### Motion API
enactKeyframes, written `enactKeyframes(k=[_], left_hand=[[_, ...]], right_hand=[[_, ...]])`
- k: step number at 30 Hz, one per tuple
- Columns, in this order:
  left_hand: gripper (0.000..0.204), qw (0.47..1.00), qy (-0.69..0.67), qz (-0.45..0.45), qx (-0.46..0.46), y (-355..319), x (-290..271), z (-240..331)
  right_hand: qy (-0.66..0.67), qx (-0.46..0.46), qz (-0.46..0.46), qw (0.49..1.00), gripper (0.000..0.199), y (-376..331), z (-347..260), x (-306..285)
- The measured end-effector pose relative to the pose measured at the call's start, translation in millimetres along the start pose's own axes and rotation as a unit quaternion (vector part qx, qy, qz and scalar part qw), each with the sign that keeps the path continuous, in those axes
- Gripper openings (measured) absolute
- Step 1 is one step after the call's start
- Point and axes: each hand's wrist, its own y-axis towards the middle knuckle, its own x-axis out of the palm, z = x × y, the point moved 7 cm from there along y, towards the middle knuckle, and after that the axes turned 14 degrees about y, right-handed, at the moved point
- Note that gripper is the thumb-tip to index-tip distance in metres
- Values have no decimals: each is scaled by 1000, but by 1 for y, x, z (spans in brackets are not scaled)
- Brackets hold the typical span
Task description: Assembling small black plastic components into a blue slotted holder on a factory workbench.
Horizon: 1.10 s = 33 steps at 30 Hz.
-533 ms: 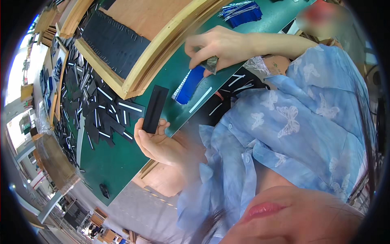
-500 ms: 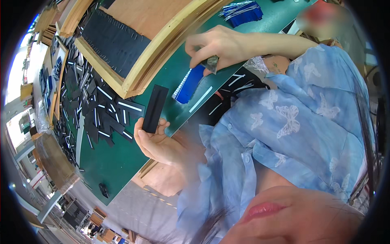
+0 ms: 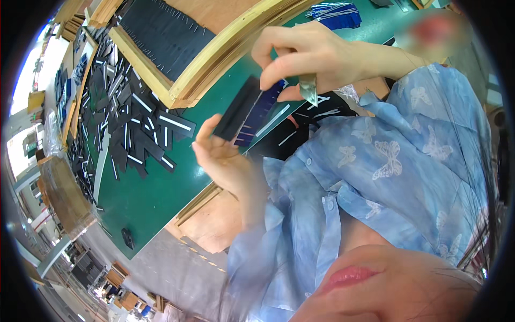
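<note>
My left hand (image 3: 224,158) holds a flat black strip (image 3: 237,110) by its lower end, tilted over the green table. Just to its right, my right hand (image 3: 308,56) pinches the upper end of a dark blue strip (image 3: 256,119) with slits along it. The two strips lie edge to edge or slightly overlapping; whether they are joined I cannot tell. A small metal blade-like piece (image 3: 308,90) with a pointed end is tucked in my right hand, its upper part hidden by the fingers.
A wooden frame (image 3: 209,59) holding a black slitted sheet (image 3: 163,37) stands beyond my hands. Black pieces with white strips (image 3: 131,118) are heaped at left. A blue bundle (image 3: 338,15) lies far back on the green table (image 3: 145,206). A small black object (image 3: 127,238) sits near the corner.
My right hand has lifted the blue strip off the table and turned it beside the black strip. My left hand has moved right and up with the black strip.
</note>
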Motion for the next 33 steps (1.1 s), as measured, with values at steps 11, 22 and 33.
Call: enactKeyframes(k=[11, 22, 33], left_hand=[[58, 995, 1, -96, 1, -8, 16, 5], [59, 995, 14, -96, 4, -9, 19, 7], [43, 994, 32, -106, 21, -13, 26, 14]], right_hand=[[66, 32, 32, 997, 43, -4, 1, -6], [71, 31, 41, 996, 44, -8, 1, -9], [71, 82, 39, 993, 27, -7, 4, -9]])
